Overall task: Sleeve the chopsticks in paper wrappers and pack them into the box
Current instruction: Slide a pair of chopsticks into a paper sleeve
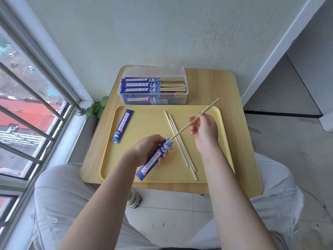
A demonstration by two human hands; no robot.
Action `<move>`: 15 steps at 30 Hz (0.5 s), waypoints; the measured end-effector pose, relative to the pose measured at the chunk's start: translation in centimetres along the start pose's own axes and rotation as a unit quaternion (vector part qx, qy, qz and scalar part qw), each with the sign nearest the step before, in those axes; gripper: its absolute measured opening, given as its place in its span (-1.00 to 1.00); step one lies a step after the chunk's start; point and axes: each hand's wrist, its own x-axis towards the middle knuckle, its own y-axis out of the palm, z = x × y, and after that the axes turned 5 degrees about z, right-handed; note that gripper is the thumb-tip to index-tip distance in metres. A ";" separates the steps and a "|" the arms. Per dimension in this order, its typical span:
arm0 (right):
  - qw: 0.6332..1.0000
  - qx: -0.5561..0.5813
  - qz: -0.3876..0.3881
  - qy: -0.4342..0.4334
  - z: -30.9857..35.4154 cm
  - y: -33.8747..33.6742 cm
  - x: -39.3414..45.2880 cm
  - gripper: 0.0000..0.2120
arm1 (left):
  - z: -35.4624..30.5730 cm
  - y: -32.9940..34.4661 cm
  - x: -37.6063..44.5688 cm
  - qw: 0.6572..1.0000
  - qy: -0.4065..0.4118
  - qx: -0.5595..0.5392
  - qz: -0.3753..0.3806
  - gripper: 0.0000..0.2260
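Now chopstick, pinched by right hand, enters left hand's wrapper

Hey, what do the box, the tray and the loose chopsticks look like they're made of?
Box: clear, slightly frosted plastic, since the sleeved pairs show through its wall. Tray: pale yellow, smooth and matte with a moulded rim, probably plastic. Chopsticks: light, unfinished wood or bamboo; which one cannot be told.

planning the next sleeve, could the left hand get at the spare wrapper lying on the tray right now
Probably not yet: the left hand grips another wrapper. The spare wrapper lies uncovered on the tray, so the way is free once the grip lets go.
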 end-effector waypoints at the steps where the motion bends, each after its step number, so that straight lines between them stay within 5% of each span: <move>1: 1.000 -0.001 -0.017 -0.010 -0.1 0.0 0.1 -0.89 | -0.2 -0.1 -0.1 1.000 -0.001 0.019 0.003 -0.63; 10: 0.993 -0.062 -0.076 -0.065 -0.6 -0.4 0.2 -0.91 | 0.2 0.0 -0.5 0.998 0.002 0.062 -0.009 -0.63; 15: 0.985 -0.163 -0.021 -0.061 -0.9 0.1 -0.3 -0.90 | 0.1 0.3 -0.5 0.999 0.006 0.042 -0.017 -0.63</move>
